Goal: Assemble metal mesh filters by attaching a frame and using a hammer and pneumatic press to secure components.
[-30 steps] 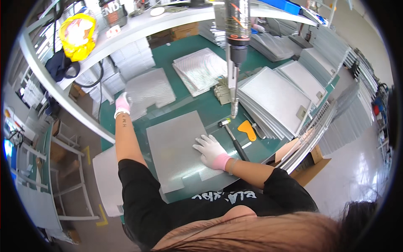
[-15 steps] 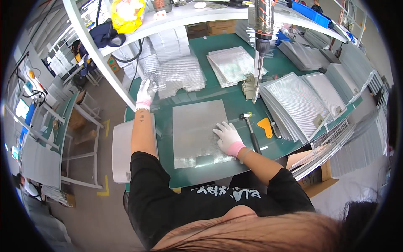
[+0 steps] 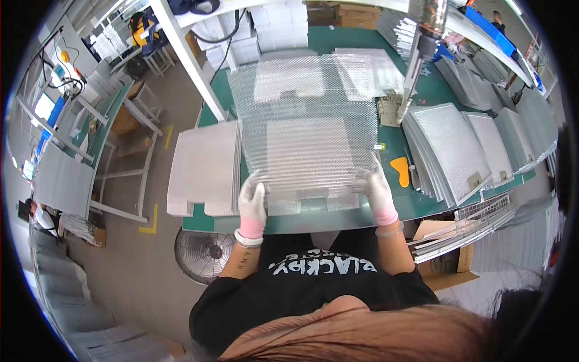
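Note:
Both my hands wear white gloves with pink cuffs. Between them a see-through metal mesh sheet [image 3: 304,108] is held up, tilted, over the green table. My left hand [image 3: 253,199] pinches its near left edge. At the near right edge, my right hand [image 3: 378,192] grips it, slightly blurred. Below the sheet, partly seen through the mesh, lies a pale flat panel [image 3: 283,209] with a notch in its near edge. A neat stack of similar pale panels [image 3: 206,166] stands left of my left hand. Part of a mallet [image 3: 379,146] shows past the sheet's right edge.
A yellow scraper [image 3: 399,171] lies right of my right hand. A power screwdriver [image 3: 431,27] hangs above a small metal block [image 3: 389,110]. Leaning mesh panels [image 3: 446,151] line the right side. A white post [image 3: 187,60] rises at the left; a floor fan [image 3: 205,250] stands below.
My left hand has drawn the mesh sheet from the back left toward me, over the panel. My right hand has left the panel and now holds the sheet's right side.

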`<state>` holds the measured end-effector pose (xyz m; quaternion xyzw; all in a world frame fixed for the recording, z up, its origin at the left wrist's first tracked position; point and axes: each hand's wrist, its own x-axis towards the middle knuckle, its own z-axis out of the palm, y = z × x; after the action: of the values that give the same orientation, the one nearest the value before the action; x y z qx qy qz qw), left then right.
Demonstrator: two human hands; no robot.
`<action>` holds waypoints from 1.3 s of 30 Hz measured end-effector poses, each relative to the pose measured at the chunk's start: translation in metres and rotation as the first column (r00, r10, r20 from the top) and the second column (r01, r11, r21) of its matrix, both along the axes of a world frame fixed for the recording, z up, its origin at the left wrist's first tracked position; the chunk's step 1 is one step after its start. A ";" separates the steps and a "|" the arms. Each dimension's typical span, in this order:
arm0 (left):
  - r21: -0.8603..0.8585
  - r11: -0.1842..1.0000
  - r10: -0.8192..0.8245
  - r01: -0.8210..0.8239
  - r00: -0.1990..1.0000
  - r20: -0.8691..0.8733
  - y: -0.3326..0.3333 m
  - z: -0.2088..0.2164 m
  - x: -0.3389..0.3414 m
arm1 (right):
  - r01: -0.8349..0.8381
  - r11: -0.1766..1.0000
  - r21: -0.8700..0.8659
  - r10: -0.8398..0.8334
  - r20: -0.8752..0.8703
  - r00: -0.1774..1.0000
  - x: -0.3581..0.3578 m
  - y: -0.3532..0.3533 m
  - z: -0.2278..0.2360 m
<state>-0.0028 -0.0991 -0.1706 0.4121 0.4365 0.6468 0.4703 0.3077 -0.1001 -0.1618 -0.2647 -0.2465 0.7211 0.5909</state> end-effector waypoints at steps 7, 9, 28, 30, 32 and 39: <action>-0.107 0.987 -0.013 -0.120 0.606 -0.796 -0.017 -0.013 0.009 | 0.049 0.941 0.334 -0.334 0.943 -0.017 -0.027 -0.018 -0.006; -0.081 0.990 -0.004 -0.115 0.552 -0.834 -0.012 -0.024 0.004 | 0.055 0.955 0.292 -0.292 0.956 -0.015 -0.030 -0.020 -0.008; -0.077 0.989 -0.030 -0.126 0.342 -0.939 -0.008 -0.043 0.006 | -0.001 0.976 0.217 -0.214 0.960 -0.180 -0.031 -0.016 -0.035; -0.101 0.988 -0.055 -0.120 0.337 -0.940 -0.007 -0.040 0.005 | -0.024 0.967 0.255 -0.255 0.948 -0.189 -0.028 -0.013 -0.039; -0.124 0.986 -0.080 -0.113 0.333 -0.940 -0.005 -0.031 0.006 | -0.049 0.955 0.292 -0.296 0.935 -0.197 -0.025 -0.010 -0.038; -0.076 0.997 -0.075 -0.009 0.051 -0.996 0.007 -0.017 -0.004 | -0.212 0.954 -0.212 0.069 0.843 -0.534 -0.014 0.015 0.023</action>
<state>-0.0071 -0.0918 -0.1877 0.7394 0.6503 0.1606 0.0675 0.2938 -0.0846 -0.1393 -0.6895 -0.6974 0.1944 -0.0229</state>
